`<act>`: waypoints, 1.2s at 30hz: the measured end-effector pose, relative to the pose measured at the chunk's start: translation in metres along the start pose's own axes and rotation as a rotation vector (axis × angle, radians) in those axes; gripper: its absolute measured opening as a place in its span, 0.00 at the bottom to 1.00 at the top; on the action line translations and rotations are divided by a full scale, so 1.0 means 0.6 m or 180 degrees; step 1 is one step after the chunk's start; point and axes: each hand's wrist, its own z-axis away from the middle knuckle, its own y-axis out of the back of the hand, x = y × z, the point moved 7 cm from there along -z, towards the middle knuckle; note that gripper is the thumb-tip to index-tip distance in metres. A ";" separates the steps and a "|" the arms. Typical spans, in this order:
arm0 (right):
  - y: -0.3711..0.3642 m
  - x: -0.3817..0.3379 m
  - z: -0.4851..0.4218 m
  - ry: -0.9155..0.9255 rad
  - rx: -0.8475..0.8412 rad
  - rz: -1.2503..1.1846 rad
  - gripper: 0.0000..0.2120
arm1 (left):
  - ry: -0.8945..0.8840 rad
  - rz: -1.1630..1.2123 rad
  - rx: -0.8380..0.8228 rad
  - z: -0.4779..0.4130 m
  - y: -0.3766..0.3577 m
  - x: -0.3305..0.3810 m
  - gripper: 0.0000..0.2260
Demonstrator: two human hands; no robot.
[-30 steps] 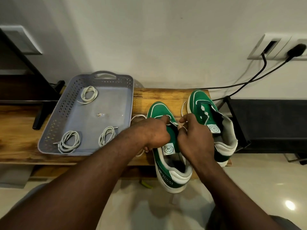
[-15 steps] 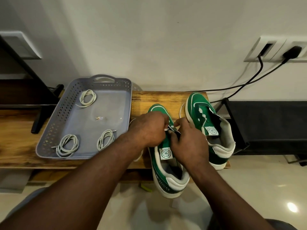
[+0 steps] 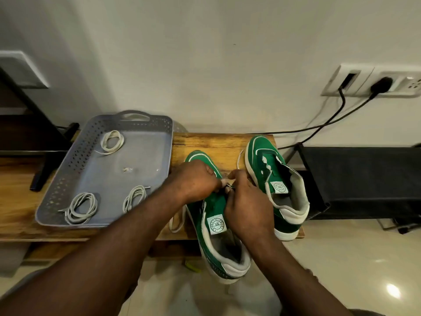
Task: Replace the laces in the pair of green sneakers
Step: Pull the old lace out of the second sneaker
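Your fingers (image 3: 235,179) on both hands pinch the lace (image 3: 238,160) by the near sneaker's (image 3: 215,206) toe; the other sneaker (image 3: 262,151) looks bare.

Left hand (image 3: 196,180), right hand (image 3: 248,208) at sneaker's (image 3: 215,201) lace (image 3: 238,161)

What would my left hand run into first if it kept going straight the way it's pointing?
Probably the right hand: the left hand points rightward over the near sneaker, and both pinch the lace almost knuckle to knuckle. Depth is hard to judge.
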 end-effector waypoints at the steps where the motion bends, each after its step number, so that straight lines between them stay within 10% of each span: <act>1: 0.001 0.002 -0.002 -0.0036 0.0014 -0.0039 0.14 | -0.0120 -0.0412 0.0065 0.002 -0.003 0.004 0.08; 5: 0.013 0.007 -0.010 -0.0221 0.0005 -0.0064 0.14 | -0.0463 -0.0957 0.0450 0.006 0.000 0.031 0.09; 11: 0.021 0.019 -0.011 -0.0455 0.0080 -0.0040 0.15 | -0.0143 0.0452 0.0155 0.008 0.017 0.036 0.03; 19: 0.003 0.000 -0.013 -0.0275 -0.0024 -0.0100 0.16 | -0.0462 -0.1144 0.0556 0.008 0.013 0.036 0.13; 25: 0.018 0.017 -0.010 -0.0398 0.0026 0.0001 0.16 | -0.0673 0.1507 0.0222 0.024 0.050 0.050 0.15; 31: 0.002 0.008 -0.017 -0.0448 -0.0060 -0.0038 0.19 | -0.0422 -0.0693 0.0111 0.007 0.019 0.031 0.15; 36: 0.007 0.007 -0.018 -0.0480 -0.0062 -0.0036 0.17 | -0.1212 0.2378 -0.0330 0.052 0.049 0.083 0.13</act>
